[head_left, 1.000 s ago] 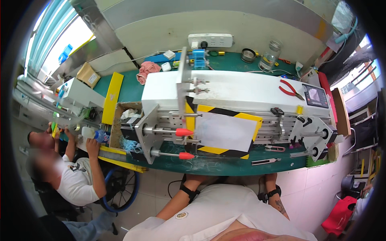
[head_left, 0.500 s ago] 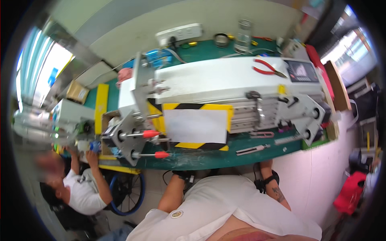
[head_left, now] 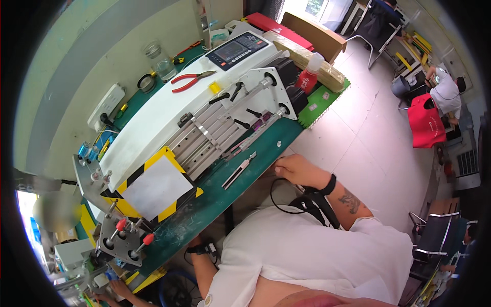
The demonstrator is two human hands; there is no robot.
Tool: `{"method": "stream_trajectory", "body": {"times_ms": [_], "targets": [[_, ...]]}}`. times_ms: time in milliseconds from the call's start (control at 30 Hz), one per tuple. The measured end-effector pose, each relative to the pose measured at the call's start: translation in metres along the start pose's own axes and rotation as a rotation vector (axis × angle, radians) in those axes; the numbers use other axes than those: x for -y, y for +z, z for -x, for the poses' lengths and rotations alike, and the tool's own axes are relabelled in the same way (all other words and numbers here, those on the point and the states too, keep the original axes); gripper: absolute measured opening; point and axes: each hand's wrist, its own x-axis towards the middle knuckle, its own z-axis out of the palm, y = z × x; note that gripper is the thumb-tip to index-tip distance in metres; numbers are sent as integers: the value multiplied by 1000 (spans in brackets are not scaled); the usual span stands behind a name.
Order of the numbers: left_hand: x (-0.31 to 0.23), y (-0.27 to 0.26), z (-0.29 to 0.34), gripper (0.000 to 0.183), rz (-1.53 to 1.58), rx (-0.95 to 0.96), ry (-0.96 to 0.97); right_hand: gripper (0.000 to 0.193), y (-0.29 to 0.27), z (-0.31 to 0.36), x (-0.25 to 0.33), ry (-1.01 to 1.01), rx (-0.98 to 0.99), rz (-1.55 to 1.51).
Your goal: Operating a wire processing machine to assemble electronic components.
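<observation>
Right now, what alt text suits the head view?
A person's right hand is beside the front edge of a green bench, the left hand mostly hidden. A white machine stands there, with red-handled pliers on top and a sheet bordered in black and yellow.

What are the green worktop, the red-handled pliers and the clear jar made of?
Green worktop: probably a rubber or vinyl covering, dull sheen, with pale scuffs.
Red-handled pliers: metal jaws, judging by their grey sheen; the smooth, evenly red grips look like plastic or rubber.
Clear jar: smooth and see-through with bright highlights, likely glass, though clear plastic can't be ruled out.
</observation>
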Motion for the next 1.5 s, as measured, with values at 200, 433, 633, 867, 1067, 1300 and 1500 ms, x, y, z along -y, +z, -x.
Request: {"method": "stream_trajectory", "body": {"times_ms": [200, 433, 633, 867, 1067, 1300, 1500], "targets": [[-8, -5, 26, 32, -101, -44, -77, 30, -148, -16, 9, -23, -316, -588], [-90, -100, 31, 36, -447, 141, -137, 32, -200, -134, -193, -83, -921, 315], [-162, -268, -1, 35, 804, 52, -171, 29, -213, -118, -24, -113, -1194, -8], [-117, -325, -40, 16, 550, -890, -767, 33, -47, -138, 224, -555, -209, -1030], [-96, -303, -52, 9, 590, -922, -788, 35, 30, -180, 310, -529, 148, -1118], [-90, -297, -53, 3, 464, -1063, -625, 33, 57, -202, 318, -518, 132, -1124], [-93, -305, -59, 10, 233, -1113, -495, 27, 69, -204, 310, -448, 80, -1263]]}}
